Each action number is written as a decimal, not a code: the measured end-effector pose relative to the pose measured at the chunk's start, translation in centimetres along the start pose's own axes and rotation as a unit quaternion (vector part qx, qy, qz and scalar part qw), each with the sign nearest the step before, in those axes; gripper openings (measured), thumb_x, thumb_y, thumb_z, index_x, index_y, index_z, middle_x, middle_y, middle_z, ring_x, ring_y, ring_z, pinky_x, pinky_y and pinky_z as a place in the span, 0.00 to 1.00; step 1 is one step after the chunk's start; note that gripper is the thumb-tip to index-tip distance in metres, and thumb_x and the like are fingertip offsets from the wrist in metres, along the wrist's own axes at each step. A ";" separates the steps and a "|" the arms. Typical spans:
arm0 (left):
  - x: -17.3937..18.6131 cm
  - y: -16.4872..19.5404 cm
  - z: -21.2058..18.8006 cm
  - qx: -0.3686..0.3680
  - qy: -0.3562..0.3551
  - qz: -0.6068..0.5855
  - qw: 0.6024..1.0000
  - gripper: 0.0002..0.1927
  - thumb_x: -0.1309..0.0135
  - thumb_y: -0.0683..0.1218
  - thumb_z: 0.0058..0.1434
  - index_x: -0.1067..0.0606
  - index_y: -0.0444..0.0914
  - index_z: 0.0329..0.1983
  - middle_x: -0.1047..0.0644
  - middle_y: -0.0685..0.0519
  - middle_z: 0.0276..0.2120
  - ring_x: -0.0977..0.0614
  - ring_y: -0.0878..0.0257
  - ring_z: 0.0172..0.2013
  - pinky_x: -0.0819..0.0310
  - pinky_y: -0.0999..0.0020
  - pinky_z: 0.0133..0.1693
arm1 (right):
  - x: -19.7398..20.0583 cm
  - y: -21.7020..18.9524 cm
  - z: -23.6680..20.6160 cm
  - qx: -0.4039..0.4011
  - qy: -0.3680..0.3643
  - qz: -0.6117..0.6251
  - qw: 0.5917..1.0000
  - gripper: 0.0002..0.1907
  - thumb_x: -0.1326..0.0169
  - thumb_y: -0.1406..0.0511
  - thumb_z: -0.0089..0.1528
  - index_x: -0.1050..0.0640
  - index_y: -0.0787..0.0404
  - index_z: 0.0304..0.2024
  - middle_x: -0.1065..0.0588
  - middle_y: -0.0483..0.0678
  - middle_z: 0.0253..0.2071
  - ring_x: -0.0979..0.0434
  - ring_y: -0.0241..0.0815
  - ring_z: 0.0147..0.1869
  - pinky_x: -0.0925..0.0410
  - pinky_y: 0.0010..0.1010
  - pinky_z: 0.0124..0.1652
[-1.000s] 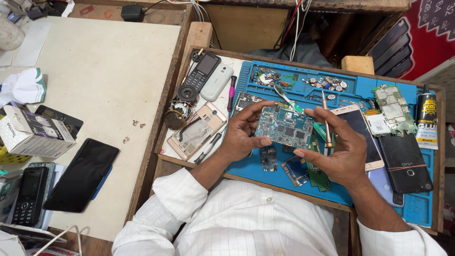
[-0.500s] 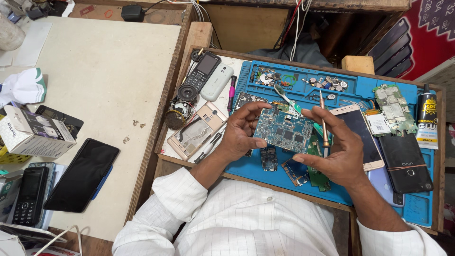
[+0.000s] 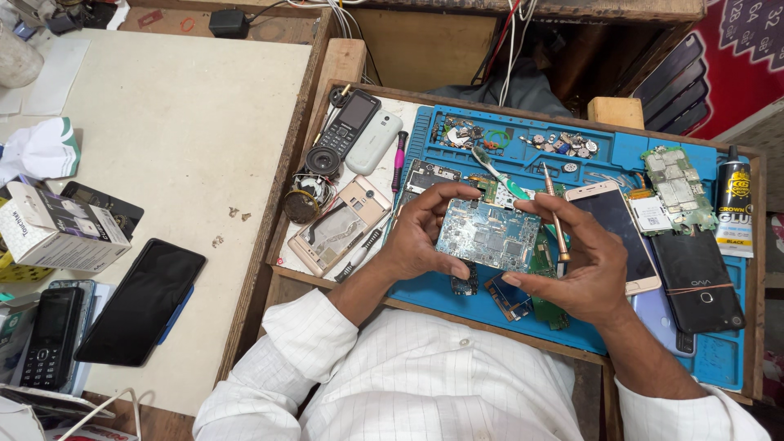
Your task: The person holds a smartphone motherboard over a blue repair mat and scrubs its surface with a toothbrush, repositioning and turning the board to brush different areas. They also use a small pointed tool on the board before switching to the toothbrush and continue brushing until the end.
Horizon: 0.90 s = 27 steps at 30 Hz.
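Both hands up over the blue repair mat (image 3: 457, 314), centre frame. Left hand (image 3: 420, 237) and right hand (image 3: 584, 265) pinch a phone circuit board (image 3: 488, 237) between fingertips, board held roughly flat, component side up. Right hand also carries a thin screwdriver (image 3: 555, 216), tip pointing to the top of the frame. Under the hands: smaller board pieces (image 3: 510, 298) on the mat. Right of centre: white-framed smartphone (image 3: 616, 224), black phone with a band round it (image 3: 694, 278), green board (image 3: 674, 184), black glue tube (image 3: 733, 208) at the right edge. Left of the mat: gold phone housing (image 3: 339, 224), black keypad phone (image 3: 347, 122), white phone (image 3: 374, 140). Lower left: black smartphone (image 3: 140, 302) on the beige table (image 3: 163, 122).
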<state>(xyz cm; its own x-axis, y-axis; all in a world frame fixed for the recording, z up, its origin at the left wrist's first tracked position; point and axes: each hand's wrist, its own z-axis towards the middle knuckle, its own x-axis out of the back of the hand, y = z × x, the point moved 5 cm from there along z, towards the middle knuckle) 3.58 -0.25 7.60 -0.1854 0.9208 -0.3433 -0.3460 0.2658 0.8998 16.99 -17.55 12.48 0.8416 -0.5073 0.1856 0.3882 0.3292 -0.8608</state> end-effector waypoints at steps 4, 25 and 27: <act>-0.1 0.1 -0.4 0.001 0.002 0.031 1.000 0.52 0.20 0.45 0.40 0.34 0.40 0.69 0.24 0.51 0.57 0.22 0.63 0.60 0.24 0.63 0.65 | -0.1 -0.2 -0.3 0.001 0.005 0.007 1.000 0.48 0.27 0.69 0.46 0.33 0.67 0.68 0.27 0.57 0.64 0.27 0.47 0.71 0.33 0.38 0.70; -0.8 1.3 -1.5 -0.028 0.040 0.028 0.998 0.46 0.24 0.42 0.48 0.33 0.37 0.70 0.24 0.50 0.59 0.21 0.64 0.59 0.23 0.65 0.63 | -0.7 -1.9 -0.7 0.021 0.019 -0.042 0.999 0.47 0.28 0.69 0.47 0.33 0.67 0.67 0.26 0.59 0.63 0.27 0.47 0.70 0.32 0.38 0.70; -0.5 1.3 -1.5 -0.032 0.065 0.027 0.997 0.42 0.27 0.42 0.52 0.32 0.36 0.69 0.23 0.49 0.59 0.18 0.65 0.55 0.19 0.67 0.59 | -0.6 -2.0 -0.8 0.019 0.038 -0.050 0.998 0.46 0.28 0.69 0.48 0.33 0.66 0.67 0.26 0.59 0.64 0.27 0.47 0.71 0.32 0.39 0.70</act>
<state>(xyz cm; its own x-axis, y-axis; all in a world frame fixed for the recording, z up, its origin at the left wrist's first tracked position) 1.82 -0.81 8.49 -0.3217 0.8871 -0.3309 -0.3902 0.1943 0.9000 15.43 -18.54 13.71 0.7681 -0.5970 0.2316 0.4831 0.3030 -0.8215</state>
